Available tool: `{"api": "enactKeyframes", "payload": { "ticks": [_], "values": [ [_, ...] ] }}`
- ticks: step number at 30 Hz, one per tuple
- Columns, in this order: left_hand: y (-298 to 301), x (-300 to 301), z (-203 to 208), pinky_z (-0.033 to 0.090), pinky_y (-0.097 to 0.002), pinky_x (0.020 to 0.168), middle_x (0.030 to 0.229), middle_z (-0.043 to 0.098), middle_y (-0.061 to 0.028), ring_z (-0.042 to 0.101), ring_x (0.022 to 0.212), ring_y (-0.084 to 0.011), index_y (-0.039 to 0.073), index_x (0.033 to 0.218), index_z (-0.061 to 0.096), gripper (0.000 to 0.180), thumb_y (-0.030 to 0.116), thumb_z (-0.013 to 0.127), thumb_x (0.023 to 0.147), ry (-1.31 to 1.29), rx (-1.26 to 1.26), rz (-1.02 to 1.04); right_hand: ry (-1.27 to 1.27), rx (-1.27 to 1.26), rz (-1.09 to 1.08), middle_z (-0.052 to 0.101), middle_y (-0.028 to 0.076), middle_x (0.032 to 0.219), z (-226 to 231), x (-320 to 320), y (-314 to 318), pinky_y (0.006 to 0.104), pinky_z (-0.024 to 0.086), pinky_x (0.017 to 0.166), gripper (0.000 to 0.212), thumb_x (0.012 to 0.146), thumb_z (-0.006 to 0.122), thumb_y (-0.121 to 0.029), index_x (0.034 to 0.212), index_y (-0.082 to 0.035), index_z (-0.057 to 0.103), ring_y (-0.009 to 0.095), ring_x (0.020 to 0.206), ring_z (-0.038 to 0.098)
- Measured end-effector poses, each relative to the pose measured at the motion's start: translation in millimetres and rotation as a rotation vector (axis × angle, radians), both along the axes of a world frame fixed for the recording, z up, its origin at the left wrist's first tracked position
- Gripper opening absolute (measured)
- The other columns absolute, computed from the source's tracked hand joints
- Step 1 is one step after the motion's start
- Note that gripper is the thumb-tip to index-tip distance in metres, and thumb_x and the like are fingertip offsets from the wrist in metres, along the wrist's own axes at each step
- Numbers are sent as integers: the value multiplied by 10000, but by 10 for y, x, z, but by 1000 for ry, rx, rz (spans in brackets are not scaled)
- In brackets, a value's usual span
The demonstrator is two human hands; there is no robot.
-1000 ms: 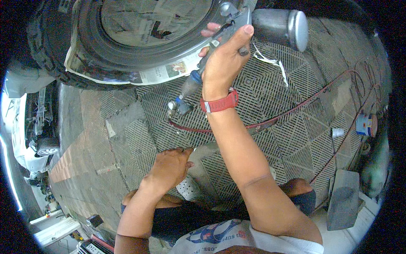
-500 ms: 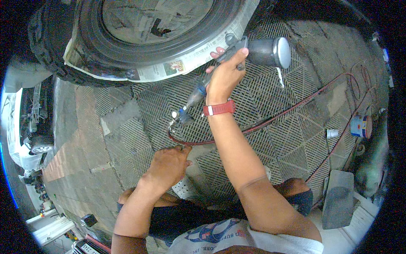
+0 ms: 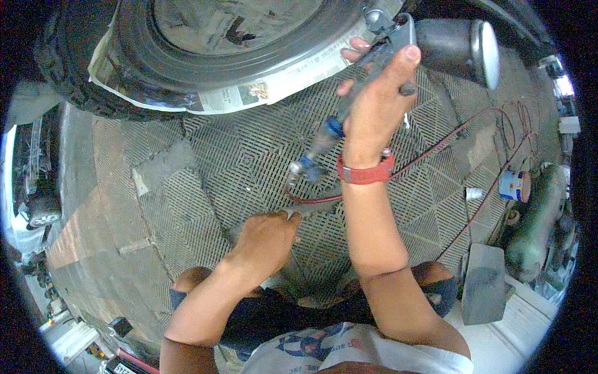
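A spray gun [image 3: 381, 65] with a dark round cup [image 3: 450, 51] is in my right hand [image 3: 377, 112], whose fingers wrap around its handle. The gun's upper end is beside the edge of a wheel [image 3: 168, 75]. Newspaper [image 3: 233, 96] is tucked around the wheel's lower side, between rim and tire. From the handle's lower end hangs an air fitting [image 3: 308, 165], joined to a dark red hose [image 3: 324, 199]. My left hand [image 3: 265, 240] is held low with curled fingers, just on the near side of the hose; what is in them, if anything, is hidden.
Patterned slotted floor mats [image 3: 249, 162] spread beneath. The hose runs right to loose coils. On the right are a blue-labelled can [image 3: 514, 185], a white cup [image 3: 474, 193], a green cylinder [image 3: 536, 237] and a grey flat panel [image 3: 484, 283]. A white car [image 3: 28, 187] stands far left.
My right hand has carried the spray gun up and to the right, closer to the camera, and the hose end has followed. My left hand has shifted slightly right.
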State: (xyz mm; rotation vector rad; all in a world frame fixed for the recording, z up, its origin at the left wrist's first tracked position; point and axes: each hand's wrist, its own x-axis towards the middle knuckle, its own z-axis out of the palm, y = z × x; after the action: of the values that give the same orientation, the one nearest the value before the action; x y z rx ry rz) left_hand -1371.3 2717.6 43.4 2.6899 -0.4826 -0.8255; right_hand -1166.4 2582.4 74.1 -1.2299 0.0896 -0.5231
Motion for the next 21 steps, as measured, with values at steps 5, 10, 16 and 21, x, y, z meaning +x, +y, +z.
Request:
{"api": "enactKeyframes", "payload": {
  "ticks": [5, 10, 16, 21],
  "values": [
    [312, 329, -469, 614, -555, 790, 932, 778, -227, 770, 886, -420, 29, 1085, 744, 221, 173, 694, 925, -35, 13, -90, 2, -387, 6, 766, 123, 913, 196, -21, -66, 371, 563, 766, 597, 1152, 485, -510, 1280, 33, 694, 188, 781, 708],
    [288, 819, -824, 619, -555, 865, 1055, 793, -230, 779, 975, -416, 25, 1075, 798, 245, 205, 712, 931, 68, 103, -152, 46, -725, -84, 728, 40, 880, -75, 32, -78, 314, 490, 676, 567, 1151, 507, -504, 1185, 15, 735, 136, 753, 625],
    [136, 1142, -1004, 614, -529, 950, 1161, 802, -197, 773, 1099, -384, 36, 1130, 825, 297, 234, 743, 925, 91, 81, -202, 349, -727, 52, 717, 52, 807, -210, -162, 216, 317, 477, 642, 605, 1144, 500, -528, 1156, 23, 747, 128, 680, 606],
    [65, 1262, -1189, 610, -521, 968, 1171, 803, -194, 773, 1113, -376, 48, 1137, 827, 293, 236, 736, 932, 70, 100, -264, 434, -692, 155, 697, 72, 768, -257, -189, 347, 334, 514, 645, 552, 1139, 534, -475, 1244, 37, 713, 148, 702, 645]
  ]
}}
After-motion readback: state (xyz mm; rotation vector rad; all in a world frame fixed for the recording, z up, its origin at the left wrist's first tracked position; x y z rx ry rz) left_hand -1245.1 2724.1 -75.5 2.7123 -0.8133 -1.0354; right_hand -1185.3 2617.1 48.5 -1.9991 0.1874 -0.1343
